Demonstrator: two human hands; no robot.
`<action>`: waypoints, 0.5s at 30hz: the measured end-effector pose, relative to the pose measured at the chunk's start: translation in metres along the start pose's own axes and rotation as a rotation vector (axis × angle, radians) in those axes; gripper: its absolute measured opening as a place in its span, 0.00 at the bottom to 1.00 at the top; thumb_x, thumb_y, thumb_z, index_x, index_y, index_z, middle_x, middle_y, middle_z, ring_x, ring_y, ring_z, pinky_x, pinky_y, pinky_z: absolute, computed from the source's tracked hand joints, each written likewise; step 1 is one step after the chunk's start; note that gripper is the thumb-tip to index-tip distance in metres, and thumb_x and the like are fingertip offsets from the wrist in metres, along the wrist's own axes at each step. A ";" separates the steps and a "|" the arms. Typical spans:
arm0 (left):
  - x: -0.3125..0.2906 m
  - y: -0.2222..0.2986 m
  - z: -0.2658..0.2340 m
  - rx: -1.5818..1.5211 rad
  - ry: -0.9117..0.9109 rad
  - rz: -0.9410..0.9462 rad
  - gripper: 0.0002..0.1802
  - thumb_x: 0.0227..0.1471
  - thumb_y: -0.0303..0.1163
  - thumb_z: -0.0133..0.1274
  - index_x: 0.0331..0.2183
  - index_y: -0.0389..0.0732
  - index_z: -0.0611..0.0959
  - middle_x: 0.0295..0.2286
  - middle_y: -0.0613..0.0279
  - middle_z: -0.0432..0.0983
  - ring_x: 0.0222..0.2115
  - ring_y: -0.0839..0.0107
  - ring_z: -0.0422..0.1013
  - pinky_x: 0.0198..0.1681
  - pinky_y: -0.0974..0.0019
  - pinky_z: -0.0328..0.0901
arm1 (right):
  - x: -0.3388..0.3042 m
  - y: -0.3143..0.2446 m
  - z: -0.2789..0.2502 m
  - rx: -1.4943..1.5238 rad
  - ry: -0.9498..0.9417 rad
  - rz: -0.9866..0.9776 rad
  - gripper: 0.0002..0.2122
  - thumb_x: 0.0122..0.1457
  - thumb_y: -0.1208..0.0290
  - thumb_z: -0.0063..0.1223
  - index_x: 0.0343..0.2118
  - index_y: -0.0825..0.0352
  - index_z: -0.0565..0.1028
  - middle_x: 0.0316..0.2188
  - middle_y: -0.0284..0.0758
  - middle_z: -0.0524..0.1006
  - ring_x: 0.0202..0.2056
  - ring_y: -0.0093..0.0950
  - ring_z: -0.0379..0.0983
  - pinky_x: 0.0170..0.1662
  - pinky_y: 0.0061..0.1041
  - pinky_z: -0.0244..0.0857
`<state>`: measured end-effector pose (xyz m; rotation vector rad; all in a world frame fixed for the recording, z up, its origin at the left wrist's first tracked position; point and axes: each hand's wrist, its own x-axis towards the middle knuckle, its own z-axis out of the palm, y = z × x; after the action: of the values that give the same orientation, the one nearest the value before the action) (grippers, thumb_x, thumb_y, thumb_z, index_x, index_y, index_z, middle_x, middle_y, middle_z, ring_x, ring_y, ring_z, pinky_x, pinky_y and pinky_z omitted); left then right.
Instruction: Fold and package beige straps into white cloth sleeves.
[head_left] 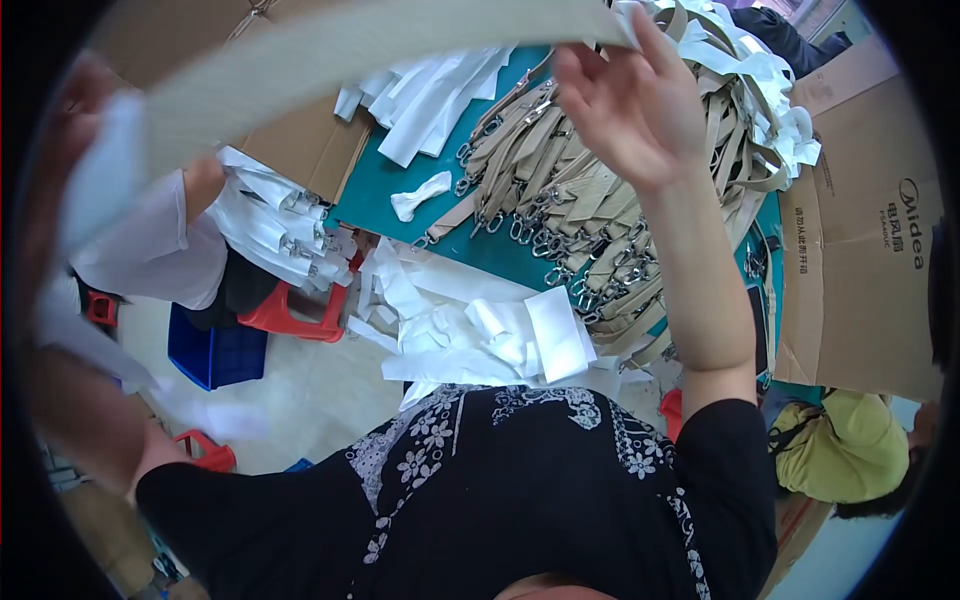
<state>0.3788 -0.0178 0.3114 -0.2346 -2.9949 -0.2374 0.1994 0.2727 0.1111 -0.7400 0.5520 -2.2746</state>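
Observation:
A wide beige strap (380, 50) is raised in an arc across the top of the view, close to the camera and blurred. My right hand (640, 115) pinches its right end between thumb and fingers. At the far left, my left hand (85, 95) grips the other end, blurred and in shadow, where a white strip (105, 175) hangs. Below the strap, a heap of beige straps with metal snap hooks (590, 200) lies on the green table (425, 175). White strips and a folded white piece (560, 335) rest in front of my body.
White strips (430, 100) and a small white bundle (420, 195) lie on the table. Cardboard boxes (850, 230) stand at right. On the left are a person's pale sleeve (150, 250), a red stool (300, 312) and a blue crate (215, 350). A person in yellow-green (845, 450) is at lower right.

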 end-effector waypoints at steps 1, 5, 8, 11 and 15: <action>0.021 -0.034 0.051 -0.197 0.071 0.181 0.07 0.54 0.27 0.41 0.34 0.36 0.71 0.30 0.64 0.69 0.30 0.76 0.66 0.33 0.76 0.61 | -0.019 -0.008 -0.027 0.009 -0.097 0.004 0.23 0.60 0.53 0.28 0.49 0.66 0.63 0.43 0.40 0.69 0.42 0.32 0.68 0.41 0.28 0.66; 0.037 -0.028 0.210 -0.579 -0.003 0.193 0.01 0.52 0.25 0.42 0.30 0.39 0.68 0.23 0.69 0.59 0.24 0.81 0.58 0.28 0.78 0.56 | -0.079 -0.019 -0.027 -0.522 0.425 -0.157 0.21 0.60 0.55 0.29 0.47 0.67 0.65 0.38 0.37 0.72 0.35 0.26 0.72 0.34 0.27 0.69; 0.030 -0.034 0.305 -1.240 -0.270 -0.054 0.02 0.52 0.26 0.43 0.29 0.40 0.68 0.23 0.75 0.59 0.25 0.85 0.57 0.29 0.80 0.54 | -0.096 -0.015 -0.004 -0.878 0.628 -0.115 0.21 0.60 0.56 0.31 0.45 0.68 0.66 0.36 0.35 0.73 0.32 0.22 0.72 0.29 0.23 0.70; 0.033 -0.026 0.360 -1.432 -0.363 -0.074 0.02 0.53 0.27 0.43 0.29 0.40 0.68 0.25 0.74 0.61 0.26 0.86 0.58 0.30 0.80 0.55 | -0.100 -0.009 0.009 -1.054 0.678 -0.087 0.19 0.60 0.57 0.33 0.43 0.69 0.68 0.34 0.34 0.73 0.30 0.19 0.72 0.24 0.17 0.69; 0.044 -0.024 0.379 -1.499 -0.374 -0.027 0.02 0.53 0.27 0.44 0.30 0.40 0.68 0.26 0.74 0.61 0.27 0.85 0.57 0.31 0.80 0.55 | -0.098 -0.008 -0.001 -0.918 0.714 -0.046 0.20 0.60 0.57 0.32 0.44 0.69 0.68 0.32 0.33 0.74 0.28 0.19 0.73 0.24 0.16 0.69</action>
<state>0.2881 0.0276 -0.0576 -0.3557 -2.3734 -2.5393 0.2553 0.3471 0.0805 -0.2808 1.9959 -2.2296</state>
